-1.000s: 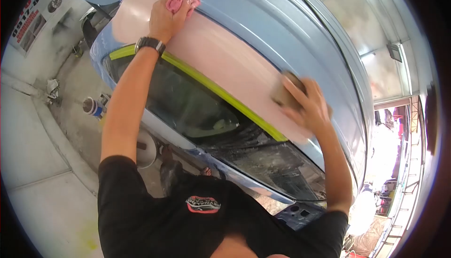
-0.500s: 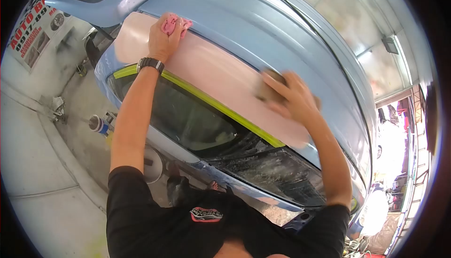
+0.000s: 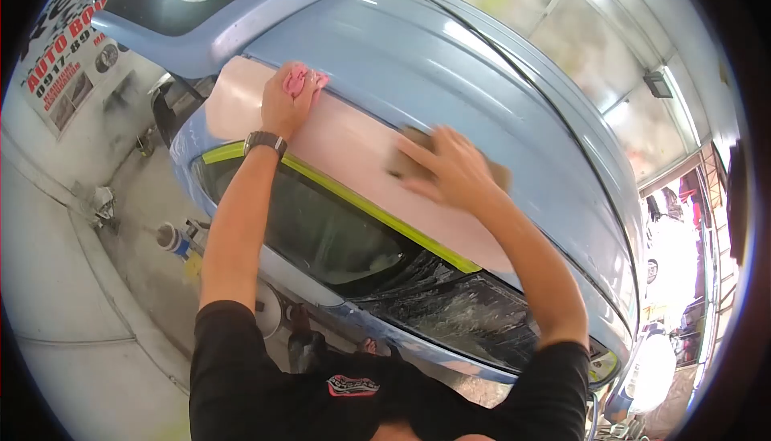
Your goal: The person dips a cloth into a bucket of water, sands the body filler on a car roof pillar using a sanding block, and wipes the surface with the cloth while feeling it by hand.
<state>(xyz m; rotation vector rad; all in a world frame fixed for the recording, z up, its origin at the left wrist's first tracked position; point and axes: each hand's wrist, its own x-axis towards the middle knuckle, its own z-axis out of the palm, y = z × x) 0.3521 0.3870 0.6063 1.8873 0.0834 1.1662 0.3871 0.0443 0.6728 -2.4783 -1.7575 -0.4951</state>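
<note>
My left hand (image 3: 283, 104) is closed around a crumpled pink cloth (image 3: 299, 81) and rests on the upper edge of the pale pink panel (image 3: 353, 140) along the car's roof side. Farther right, my right hand (image 3: 454, 169) lies over a brownish sanding block (image 3: 499, 174), pressing it against the same panel. Motion blurs this hand and the block, whose underside is hidden. Below the panel, yellow-green masking tape (image 3: 377, 218) runs along the top of the side window (image 3: 333, 232).
The blue car roof (image 3: 401, 55) spreads beyond the panel, with a raised tailgate (image 3: 233, 27) at upper left. On the floor at left stand a blue-and-white can (image 3: 170, 237) and a round pale lid or bucket (image 3: 269, 310). A printed banner (image 3: 68, 63) hangs on the wall.
My right hand and the sanding block have slid left along the panel. My left hand keeps its hold on the pink cloth. The whole view has shifted slightly.
</note>
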